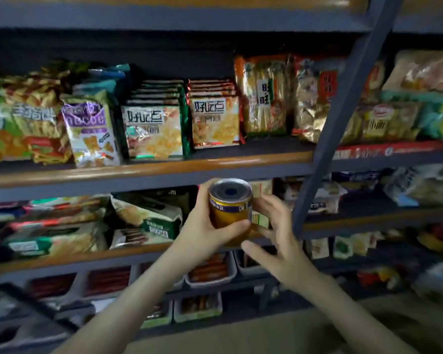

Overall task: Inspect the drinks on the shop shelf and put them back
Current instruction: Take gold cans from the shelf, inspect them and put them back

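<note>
A gold can with a blue band and a silver lid is held upright in front of the middle shelf. My left hand grips it, thumb across the front and fingers round the back. To the can's right is my right hand, fingers spread and fairly straight; its fingertips are at the can's right side and lower edge, and contact is unclear. Part of the can's label is hidden by my left thumb.
Snack bags fill the upper shelf, and more packets lie on the shelf behind the can. A grey upright post slants down just right of my hands. White trays of sausages sit on the lower shelves.
</note>
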The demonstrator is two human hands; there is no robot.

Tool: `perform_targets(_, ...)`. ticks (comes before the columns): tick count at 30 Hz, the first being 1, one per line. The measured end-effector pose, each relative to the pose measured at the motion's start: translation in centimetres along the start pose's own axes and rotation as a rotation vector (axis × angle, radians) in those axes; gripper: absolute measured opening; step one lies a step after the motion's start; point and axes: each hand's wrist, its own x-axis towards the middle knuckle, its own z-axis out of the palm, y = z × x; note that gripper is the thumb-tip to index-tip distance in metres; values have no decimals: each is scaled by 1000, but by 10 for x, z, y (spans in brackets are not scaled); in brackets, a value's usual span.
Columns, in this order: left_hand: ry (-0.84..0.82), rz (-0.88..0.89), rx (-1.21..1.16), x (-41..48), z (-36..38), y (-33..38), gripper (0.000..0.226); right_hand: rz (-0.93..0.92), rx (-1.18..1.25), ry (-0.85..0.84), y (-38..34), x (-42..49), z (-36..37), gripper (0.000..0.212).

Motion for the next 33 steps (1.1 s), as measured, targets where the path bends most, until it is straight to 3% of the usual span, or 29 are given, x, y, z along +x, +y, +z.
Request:
perform_targets(2, 10, 87, 134, -14, 1, -7, 71, 145, 154, -14, -8, -3, 0, 60)
perform_targets(6, 75, 186, 434, -31, 7, -14, 67, 232, 64, -63, -13, -1, 8, 65)
perform_targets(10, 126, 252, 584, -37, 10, -23, 69, 209, -82, -8, -15, 3, 13, 69)
perform_targets(13, 120, 265, 582, -38, 8, -26, 69, 190, -39, 9, -12, 3, 9, 69)
perform_targets(18, 2, 93, 267, -47, -8, -21, 77, 534, 622, 83, -20, 5, 6, 38)
perform_targets(21, -39, 62, 261, -50, -11, -19, 85, 777, 1007, 158, -21, 13, 5, 45)
perform_targets(26, 36, 155, 361, -40, -3, -12, 89, 1000, 1162, 72, -22, 16, 6, 56)
perform_targets(28, 97, 107, 332, -35, 1, -6, 78, 1063, 1085, -31, -18, 17, 1, 62)
perform_targets(30, 179, 7, 291, -30, 3, -2, 71, 1045, 813, -133, -14, 18, -5, 63)
perform_targets(33, 224, -164, 252, -20, 1, 1, 64, 733, 347, -181, -12, 19, -15, 67)
